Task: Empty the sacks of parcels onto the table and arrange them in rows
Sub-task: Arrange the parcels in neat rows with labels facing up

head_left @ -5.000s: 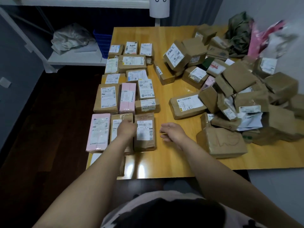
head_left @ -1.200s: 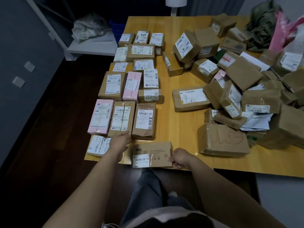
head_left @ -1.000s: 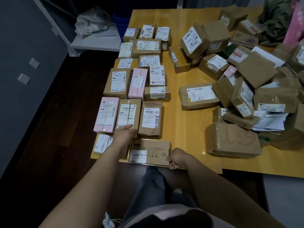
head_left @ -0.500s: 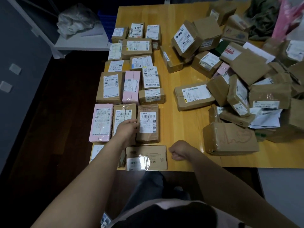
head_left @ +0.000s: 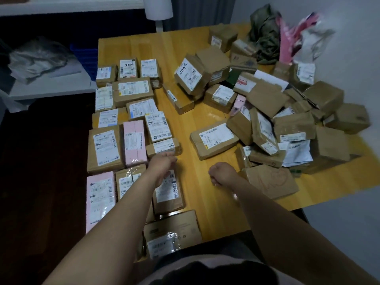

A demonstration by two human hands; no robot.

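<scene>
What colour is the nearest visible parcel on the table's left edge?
Pale pink; the parcel shows best in the head view.

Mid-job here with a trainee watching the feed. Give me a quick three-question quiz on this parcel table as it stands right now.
1. True or false: the right hand grips a parcel.
2. On which part of the table does the loose heap of parcels sit? A) the person's left B) the person's right C) the near edge
3. How many pink parcels lie in the tidy rows?

Key: 1 false, it is a bare fist; 2 B; 3 two.
</scene>
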